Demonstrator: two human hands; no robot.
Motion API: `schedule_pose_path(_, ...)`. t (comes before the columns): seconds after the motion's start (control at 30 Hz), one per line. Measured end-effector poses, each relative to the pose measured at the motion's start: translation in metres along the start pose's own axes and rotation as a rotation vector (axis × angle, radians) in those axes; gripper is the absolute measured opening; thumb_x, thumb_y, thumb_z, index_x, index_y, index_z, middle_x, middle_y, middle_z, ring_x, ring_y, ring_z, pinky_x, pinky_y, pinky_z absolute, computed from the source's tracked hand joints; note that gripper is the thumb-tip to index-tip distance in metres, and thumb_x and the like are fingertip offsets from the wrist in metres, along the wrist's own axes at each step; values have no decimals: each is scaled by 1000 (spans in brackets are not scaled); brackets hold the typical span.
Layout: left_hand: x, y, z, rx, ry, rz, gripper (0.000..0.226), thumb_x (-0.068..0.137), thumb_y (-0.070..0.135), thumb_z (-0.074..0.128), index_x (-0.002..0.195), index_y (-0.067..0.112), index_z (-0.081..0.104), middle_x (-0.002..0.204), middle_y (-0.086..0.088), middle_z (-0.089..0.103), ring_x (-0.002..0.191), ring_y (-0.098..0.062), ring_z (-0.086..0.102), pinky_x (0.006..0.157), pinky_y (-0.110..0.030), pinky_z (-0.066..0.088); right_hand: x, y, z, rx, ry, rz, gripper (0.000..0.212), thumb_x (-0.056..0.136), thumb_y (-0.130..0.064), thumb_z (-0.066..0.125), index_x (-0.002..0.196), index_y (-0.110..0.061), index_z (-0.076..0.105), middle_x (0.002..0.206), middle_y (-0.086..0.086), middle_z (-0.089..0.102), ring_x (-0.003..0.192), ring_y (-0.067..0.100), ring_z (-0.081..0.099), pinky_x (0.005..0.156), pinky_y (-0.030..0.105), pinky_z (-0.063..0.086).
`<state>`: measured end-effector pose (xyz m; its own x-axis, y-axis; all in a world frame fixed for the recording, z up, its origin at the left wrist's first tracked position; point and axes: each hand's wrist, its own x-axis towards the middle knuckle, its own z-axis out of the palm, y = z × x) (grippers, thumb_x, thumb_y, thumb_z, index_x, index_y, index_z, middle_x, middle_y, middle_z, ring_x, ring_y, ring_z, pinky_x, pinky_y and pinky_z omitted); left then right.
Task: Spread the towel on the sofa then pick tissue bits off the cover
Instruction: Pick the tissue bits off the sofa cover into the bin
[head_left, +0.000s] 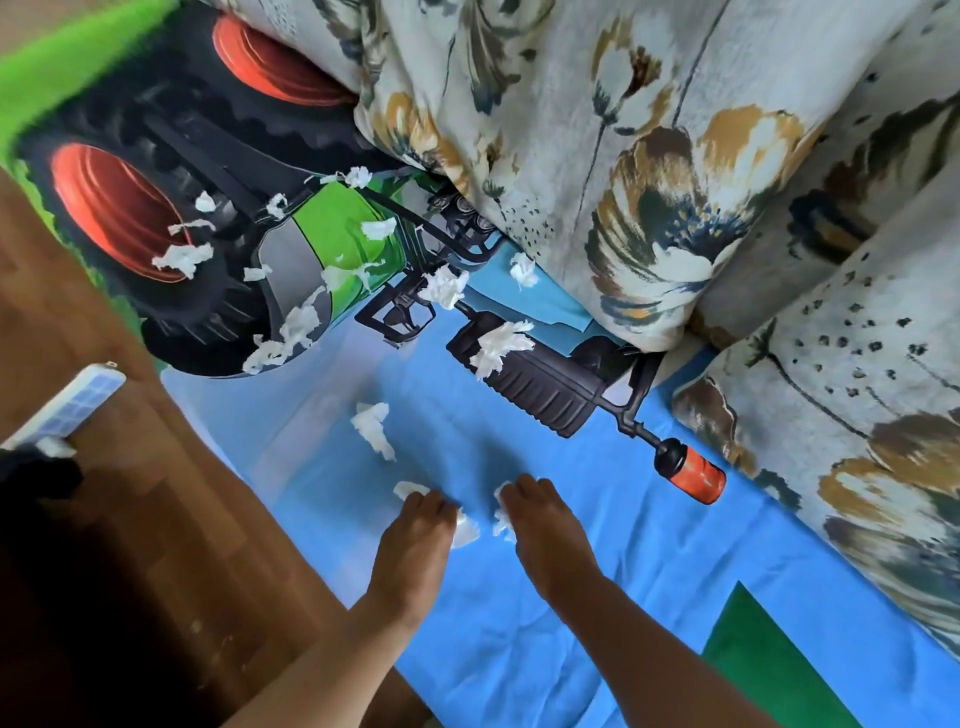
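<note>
Tissue bits (501, 345) lie scattered across the towel (597, 545) spread on the sofa (649, 156). Both the left hand (415, 545) and the right hand (545, 525) pinch bits. They look light, soft and easily torn: pinch each at its middle.

The sofa (857, 364) carries a spread tractor-print towel (597, 545) — white tissue bits (501, 345) scattered on it.

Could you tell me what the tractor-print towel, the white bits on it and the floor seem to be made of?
Tractor-print towel: thin woven cloth, matte, judging by its soft creases. White bits: tissue paper, by the torn, fluffy edges. Floor: wood or wood-look laminate, slightly glossy, with visible grain and plank lines; which one is unclear.
</note>
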<state>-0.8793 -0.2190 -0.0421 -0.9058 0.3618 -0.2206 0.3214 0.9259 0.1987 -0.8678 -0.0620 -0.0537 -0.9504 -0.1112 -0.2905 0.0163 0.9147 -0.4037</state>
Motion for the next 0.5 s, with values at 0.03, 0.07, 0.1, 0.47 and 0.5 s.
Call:
schedule_pose_path(0.03, 0, 0, -1, 24, 9, 17, 40, 47, -12, 76, 76, 13, 70, 73, -3, 68, 70, -24, 66, 50, -27, 56, -2, 0, 1, -7, -2, -5, 50, 78, 9, 41, 122, -13, 43, 120, 6, 47, 110, 25, 43, 84, 34, 44)
schedule_pose_path(0.07, 1, -1, -3, 34, 15, 26, 39, 43, -11, 77, 70, 15, 68, 68, -1, 67, 66, -23, 65, 47, -25, 54, -3, 1, 1, -1, -9, -4, 49, 78, 9, 40, 121, -13, 44, 119, 6, 48, 110, 25, 44, 84, 33, 43)
schedule_pose_path(0.1, 2, -2, -6, 34, 19, 24, 37, 42, -11, 76, 65, 16, 67, 64, -1, 66, 65, -23, 64, 49, -24, 53, -3, 1, 1, 29, -19, 10, 47, 78, 10, 39, 119, -13, 45, 117, 6, 49, 108, 25, 44, 84, 33, 43)
schedule_pose_path(0.47, 28, -37, -54, -557, 269, -330, 16, 82, -1, 63, 77, 11, 72, 92, -8, 73, 94, -25, 64, 76, -29, 45, -6, 12, -32, 372, 288, 259, 23, 75, 12, 54, 90, -5, 57, 90, 9, 58, 83, 31, 53, 66, 29, 34)
schedule_pose_path(0.5, 34, -43, -60, -610, 290, -321, 22, 83, -2, 60, 69, 11, 70, 92, -7, 72, 100, -21, 63, 79, -31, 47, -2, 12, -35, 408, 311, 262, 19, 76, 12, 55, 84, -5, 57, 88, 9, 58, 80, 31, 53, 65, 30, 36)
